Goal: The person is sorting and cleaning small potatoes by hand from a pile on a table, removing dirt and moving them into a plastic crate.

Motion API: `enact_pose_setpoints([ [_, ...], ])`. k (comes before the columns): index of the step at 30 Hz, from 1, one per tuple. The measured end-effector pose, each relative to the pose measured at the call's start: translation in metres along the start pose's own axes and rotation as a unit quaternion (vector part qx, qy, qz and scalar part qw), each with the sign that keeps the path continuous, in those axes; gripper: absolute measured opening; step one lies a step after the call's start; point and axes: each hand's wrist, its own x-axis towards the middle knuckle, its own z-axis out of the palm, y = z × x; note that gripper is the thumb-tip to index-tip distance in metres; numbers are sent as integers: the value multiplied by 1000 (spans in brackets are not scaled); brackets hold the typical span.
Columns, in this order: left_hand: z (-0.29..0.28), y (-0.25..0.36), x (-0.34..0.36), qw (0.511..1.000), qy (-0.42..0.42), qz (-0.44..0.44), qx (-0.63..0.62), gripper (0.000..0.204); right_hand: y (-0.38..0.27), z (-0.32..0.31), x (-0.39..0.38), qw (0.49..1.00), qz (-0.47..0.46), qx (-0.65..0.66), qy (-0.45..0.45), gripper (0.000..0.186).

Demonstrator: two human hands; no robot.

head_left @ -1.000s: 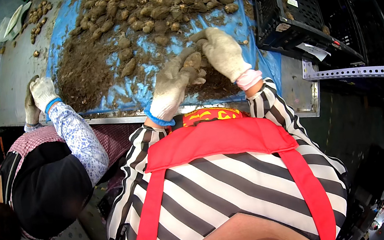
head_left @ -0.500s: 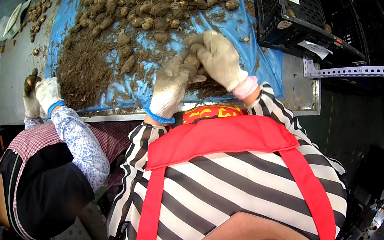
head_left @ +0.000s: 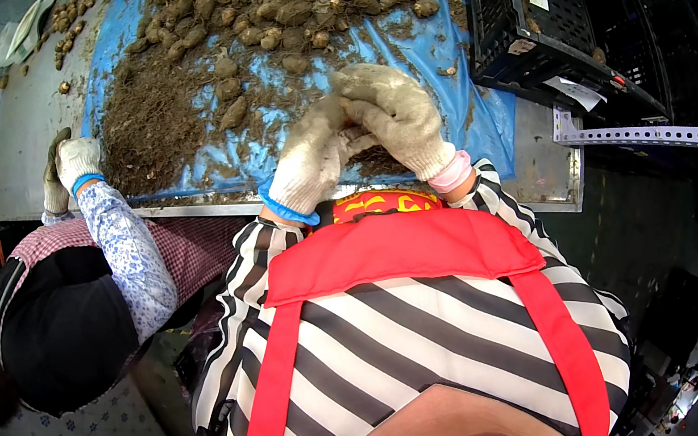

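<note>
My left hand, in a soiled white knit glove with a blue band at the wrist, is closed near the table's front edge. My right hand, gloved alike with a pink band, curls over to meet it fingertip to fingertip. Between them they grip a small brown taro, now almost wholly hidden by the gloves. Just beyond my hands, loose taros lie on a blue plastic sheet. Farther back is a large heap of hairy, soil-covered taros.
Dark soil and root hairs cover the sheet to the left. Black plastic crates stand at the right, beside a white perforated metal strip. A co-worker's gloved hands work at the table's left, near several small taros.
My right hand's fingers have closed further over the left fingertips, covering the taro that showed between them. The co-worker's hands and body have shifted slightly left.
</note>
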Motion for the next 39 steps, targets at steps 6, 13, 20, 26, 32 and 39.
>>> enact_pose_setpoints([
  [6, 4, 3, 3, 999, -35, -37, 11, 65, 13, 2, 6, 974, 226, 2, -29, 26],
  [13, 1, -4, 0, 999, 36, 2, 34, 56, -3, -1, 2, 996, -23, -67, -52, 29],
  [20, 4, -2, -2, 997, 65, 6, 48, 42, -10, 11, 7, 988, 118, -88, -36, 15],
  [26, 15, 6, 5, 994, 32, -70, 73, 56, 12, 1, 22, 944, 311, 110, 9, 19],
  [32, -1, 10, 13, 977, -8, -115, -177, 58, 20, -32, 28, 953, 299, -7, -54, 32],
  [39, -17, 8, 15, 991, -40, -116, -44, 56, 3, -21, 18, 955, 276, 50, -95, 24],
])
